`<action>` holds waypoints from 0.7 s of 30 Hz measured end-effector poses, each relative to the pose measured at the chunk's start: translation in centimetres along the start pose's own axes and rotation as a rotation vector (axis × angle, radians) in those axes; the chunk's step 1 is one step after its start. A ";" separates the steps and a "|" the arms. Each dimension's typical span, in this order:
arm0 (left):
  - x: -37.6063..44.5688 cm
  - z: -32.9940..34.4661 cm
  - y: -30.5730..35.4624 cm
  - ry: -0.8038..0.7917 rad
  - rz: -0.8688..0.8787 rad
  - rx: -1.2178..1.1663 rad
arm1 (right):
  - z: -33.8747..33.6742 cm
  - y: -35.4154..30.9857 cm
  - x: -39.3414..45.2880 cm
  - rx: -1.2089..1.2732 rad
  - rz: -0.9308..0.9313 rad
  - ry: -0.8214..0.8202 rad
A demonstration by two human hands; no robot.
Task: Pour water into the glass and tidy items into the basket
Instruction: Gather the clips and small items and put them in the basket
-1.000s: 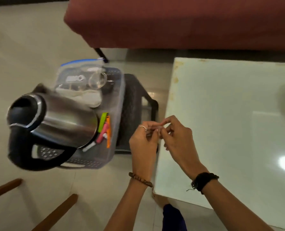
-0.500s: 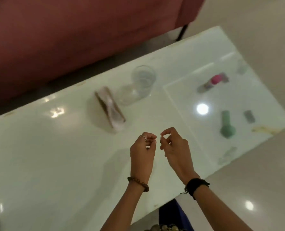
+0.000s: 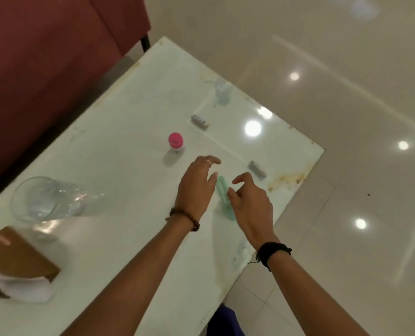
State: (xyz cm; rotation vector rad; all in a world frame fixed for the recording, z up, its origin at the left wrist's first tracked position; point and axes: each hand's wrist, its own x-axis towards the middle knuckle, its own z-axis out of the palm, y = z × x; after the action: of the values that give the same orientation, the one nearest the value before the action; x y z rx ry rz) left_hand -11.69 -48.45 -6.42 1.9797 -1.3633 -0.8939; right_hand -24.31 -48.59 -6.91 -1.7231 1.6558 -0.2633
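Observation:
A clear drinking glass (image 3: 38, 202) stands at the left of the white table (image 3: 119, 132). A mint-green bottle-shaped item (image 3: 222, 190) lies on the table between my two hands. My left hand (image 3: 198, 184) hovers just left of it with fingers spread and relaxed, holding nothing. My right hand (image 3: 250, 202) hangs just right of it with fingers loosely curled, also holding nothing. A pink-capped small item (image 3: 175, 141) stands further back. Two small grey oblong items lie at the back (image 3: 199, 121) and near the right edge (image 3: 257, 169). The basket and kettle are out of view.
A brown tissue box (image 3: 15, 263) with white tissue sits at the near left. A dark red sofa (image 3: 44, 69) runs along the table's far left side. Shiny tiled floor (image 3: 347, 93) lies beyond the table's right edge. A yellowish stain (image 3: 286, 179) marks the table's right corner.
The view has swung right, from the basket and kettle to the table's right end. My hands, first pinched together, have parted and reached out either side of the green item.

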 end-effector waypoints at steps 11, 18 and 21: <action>12.2 2.8 0.1 -0.110 -0.016 0.834 | -2.0 4.3 5.1 -0.152 0.024 0.091; 10.1 2.5 0.1 -0.035 0.141 0.741 | -2.1 4.3 5.7 -0.232 0.038 0.067; 7.8 2.0 0.5 0.010 0.264 0.514 | -2.0 3.2 4.3 -0.151 0.014 0.105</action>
State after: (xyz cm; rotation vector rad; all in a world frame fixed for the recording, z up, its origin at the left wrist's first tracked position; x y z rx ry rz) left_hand -11.55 -56.15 -8.85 2.0805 -1.9400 -0.4373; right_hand -27.32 -53.04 -8.86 -1.8356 1.8037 -0.2307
